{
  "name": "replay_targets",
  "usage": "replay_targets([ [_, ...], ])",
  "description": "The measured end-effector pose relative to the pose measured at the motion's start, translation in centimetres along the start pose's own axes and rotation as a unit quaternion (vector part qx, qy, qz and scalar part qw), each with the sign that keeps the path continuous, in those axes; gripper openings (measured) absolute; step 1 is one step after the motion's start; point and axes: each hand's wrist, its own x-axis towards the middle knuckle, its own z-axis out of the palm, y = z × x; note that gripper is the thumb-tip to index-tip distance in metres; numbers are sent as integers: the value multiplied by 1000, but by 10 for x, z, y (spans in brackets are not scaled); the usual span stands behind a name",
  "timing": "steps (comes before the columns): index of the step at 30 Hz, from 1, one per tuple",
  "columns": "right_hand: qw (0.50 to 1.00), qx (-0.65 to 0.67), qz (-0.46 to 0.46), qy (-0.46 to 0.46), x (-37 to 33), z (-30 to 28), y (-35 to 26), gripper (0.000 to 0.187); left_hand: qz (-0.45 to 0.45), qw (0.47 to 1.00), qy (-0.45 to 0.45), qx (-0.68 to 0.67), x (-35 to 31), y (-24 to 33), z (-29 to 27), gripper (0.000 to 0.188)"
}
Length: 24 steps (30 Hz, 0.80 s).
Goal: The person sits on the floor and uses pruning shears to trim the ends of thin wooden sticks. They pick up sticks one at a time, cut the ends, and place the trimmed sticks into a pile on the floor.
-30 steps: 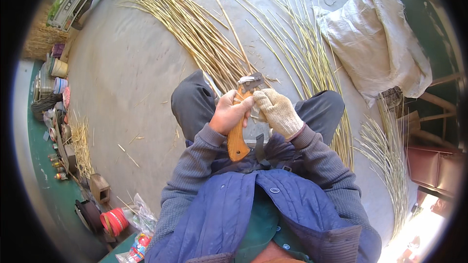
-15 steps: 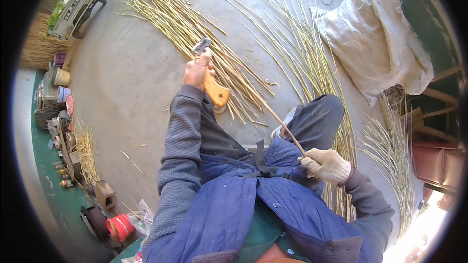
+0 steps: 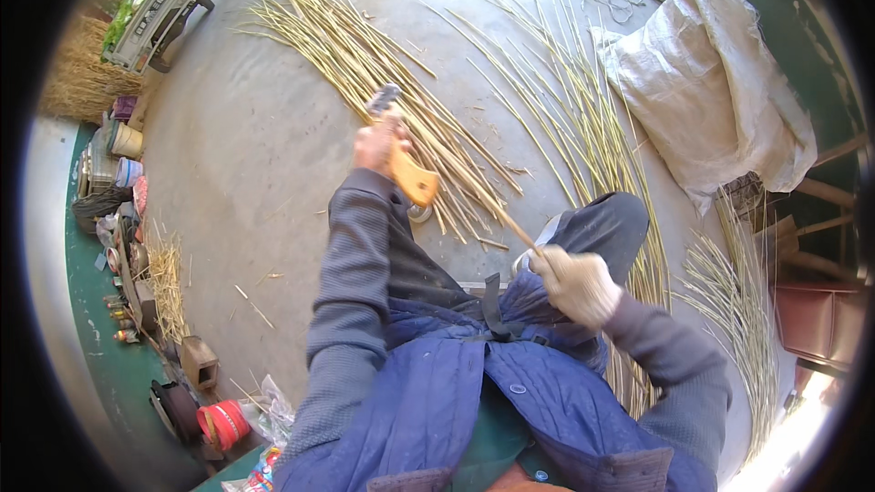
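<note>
My bare left hand [image 3: 376,146] is closed round a hand tool with a curved yellow wooden handle [image 3: 417,184] and a small grey metal head [image 3: 384,97]. It is held over a bundle of long tan stalks [image 3: 360,64] on the floor. My right hand [image 3: 583,289], in a cream knitted glove and blurred by motion, grips the near end of one brown stalk [image 3: 503,216]. That stalk slants away toward my left hand and merges with the bundle behind it. Whether it touches the tool's head cannot be made out.
A second spread of greenish stalks [image 3: 583,123] lies right of centre, past my bent knee. More thin stalks [image 3: 729,282] and a white woven sack [image 3: 711,91] are farther right. Along the left wall stand a red spool [image 3: 223,424], a wooden box [image 3: 198,363] and straw [image 3: 166,287].
My right hand has moved forward and to the left with the stalk in its grip. The left hand and tool stay nearly in place over the bundle; the whole view has shifted slightly.
</note>
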Motion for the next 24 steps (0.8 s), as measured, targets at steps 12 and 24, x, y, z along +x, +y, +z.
replay_targets([
  [12, 940, 157, 256, -161, -129, -78, 1, 33, 29, 1000, 5, -4, 41, 29, -48, 17],
  [24, 977, 117, 173, -51, 161, -1, -2, 29, -68, 990, -122, -21, -69, -22, 60, 19],
])
